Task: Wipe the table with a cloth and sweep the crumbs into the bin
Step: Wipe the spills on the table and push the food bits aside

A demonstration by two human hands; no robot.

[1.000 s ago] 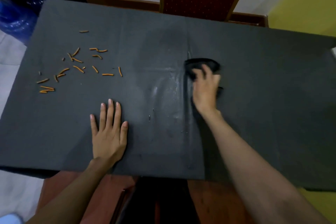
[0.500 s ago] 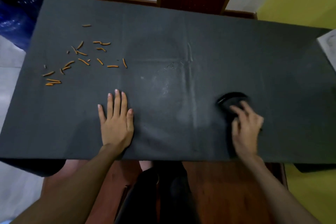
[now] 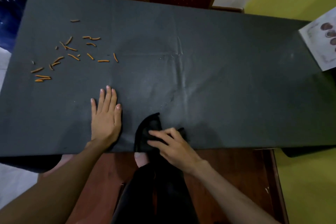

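The right hand (image 3: 174,146) holds the black cloth (image 3: 148,133) at the near edge of the table (image 3: 236,82), fingers curled over it. The cloth's long axis runs from the near edge away from the person. The left hand (image 3: 106,117) rests flat, fingers straight. Orange crumbs (image 3: 71,54) lie scattered far left.

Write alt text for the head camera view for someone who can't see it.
A right hand presses a black cloth at the near edge of a dark table, beside a flat left hand. Orange crumbs lie scattered at far left.
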